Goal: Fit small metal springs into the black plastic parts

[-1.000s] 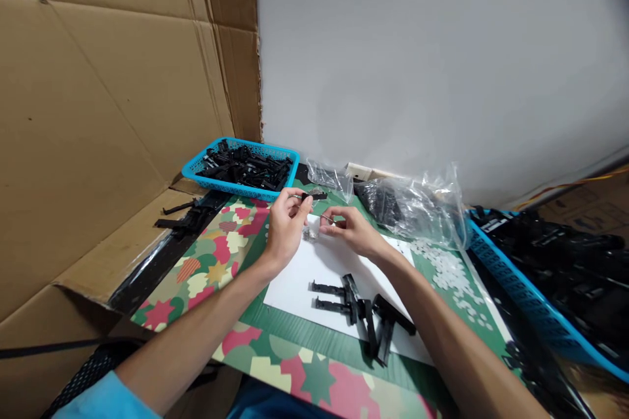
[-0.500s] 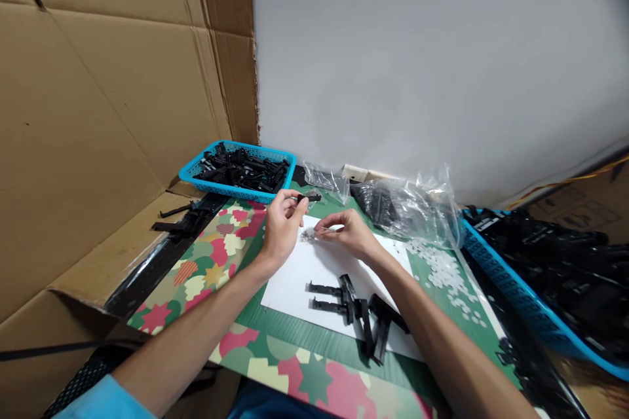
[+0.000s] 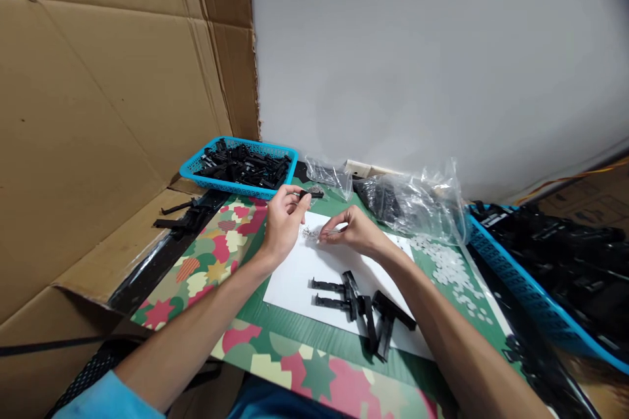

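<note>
My left hand [image 3: 285, 219] pinches a small black plastic part [image 3: 311, 195] between thumb and fingers, above the back edge of a white sheet [image 3: 289, 275]. My right hand [image 3: 348, 229] is closed around a thin metal tool, apparently tweezers [image 3: 335, 231], low over the sheet. Close to its fingertips lies a small pile of tiny metal pieces [image 3: 308, 234], too small to make out singly. Nearer to me, several black plastic parts [image 3: 350, 298] lie on the sheet, some overlapping, partly beside my right forearm.
A blue basket [image 3: 184, 170] of black parts stands at the back left, another blue basket [image 3: 521, 288] at the right. Clear plastic bags [image 3: 417, 203] lie along the wall. White discs [image 3: 447, 268] are scattered on the green tabletop. More black parts [image 3: 184, 219] sit at the left edge.
My right hand has shifted slightly right and toward me, away from the tiny pieces. My left hand still holds the black part. The view has moved a little.
</note>
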`<state>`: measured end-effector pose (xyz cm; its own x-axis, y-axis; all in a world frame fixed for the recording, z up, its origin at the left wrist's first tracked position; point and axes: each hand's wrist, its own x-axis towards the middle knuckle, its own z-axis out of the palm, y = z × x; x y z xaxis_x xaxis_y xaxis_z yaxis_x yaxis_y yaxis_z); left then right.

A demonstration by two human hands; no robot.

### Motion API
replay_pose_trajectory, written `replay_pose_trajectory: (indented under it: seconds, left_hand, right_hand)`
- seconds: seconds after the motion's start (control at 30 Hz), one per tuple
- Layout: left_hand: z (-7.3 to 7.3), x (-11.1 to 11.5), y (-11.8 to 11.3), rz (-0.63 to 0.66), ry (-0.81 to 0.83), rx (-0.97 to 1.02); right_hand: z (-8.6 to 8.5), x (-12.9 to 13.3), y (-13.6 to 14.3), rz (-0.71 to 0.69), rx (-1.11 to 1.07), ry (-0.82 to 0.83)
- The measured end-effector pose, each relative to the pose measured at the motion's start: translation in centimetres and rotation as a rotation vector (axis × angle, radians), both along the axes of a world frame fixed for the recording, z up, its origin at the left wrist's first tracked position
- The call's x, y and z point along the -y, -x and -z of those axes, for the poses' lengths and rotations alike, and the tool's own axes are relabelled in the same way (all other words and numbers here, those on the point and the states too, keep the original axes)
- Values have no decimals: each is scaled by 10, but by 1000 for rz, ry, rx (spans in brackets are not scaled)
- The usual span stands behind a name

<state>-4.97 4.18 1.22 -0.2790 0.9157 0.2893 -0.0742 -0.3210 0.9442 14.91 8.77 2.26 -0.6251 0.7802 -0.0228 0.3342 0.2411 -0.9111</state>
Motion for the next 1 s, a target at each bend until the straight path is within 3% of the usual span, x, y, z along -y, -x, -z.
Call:
replay_pose_trajectory:
  seconds: [0.23,0.53,0.83,1.0]
  left_hand:
    - [0,1,0,31,1,-10]
    - [2,-1,0,30,-5,-30]
    - [2,-3,6,-11,-20,-38]
    - [2,-3,6,-13,-19,-37]
  right_hand:
    - [-2,3,2,77,-51,-9]
    - [-11,22,22,240,-225,294]
    - [2,-1,6,133,59,-205]
    - [7,1,8,133,188,-317]
